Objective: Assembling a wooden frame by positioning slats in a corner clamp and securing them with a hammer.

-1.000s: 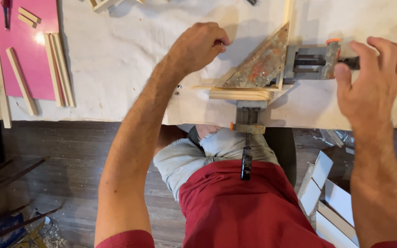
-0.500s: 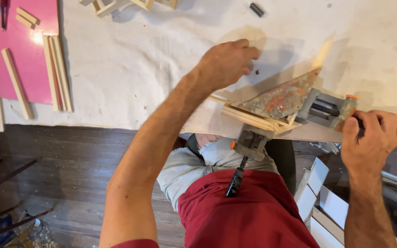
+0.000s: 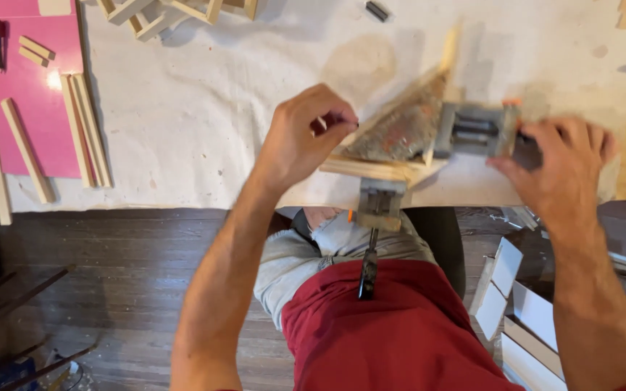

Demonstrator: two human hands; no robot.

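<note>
Clamping step: the left hand (image 3: 306, 137), fingers curled, steadies the wooden strips (image 3: 371, 168) in the corner clamp (image 3: 429, 141) at the desk's (image 3: 204, 123) near edge; the right hand (image 3: 559, 170) grips its right screw handle, which seems to need careful tightening.

Person seen from above: red top (image 3: 400, 333) across the torso, short red sleeve edge just showing at the bottom right corner. Grey trousers (image 3: 291, 261) above the top in frame, with a dark belt or waistband strip at the seam between them. Both forearms bare, no watch, no rings, no gloves visible. Left hand (image 3: 302, 137) and right hand (image 3: 556, 170) bare; fingers (image 3: 331, 116) uncovered, nails short.
</note>
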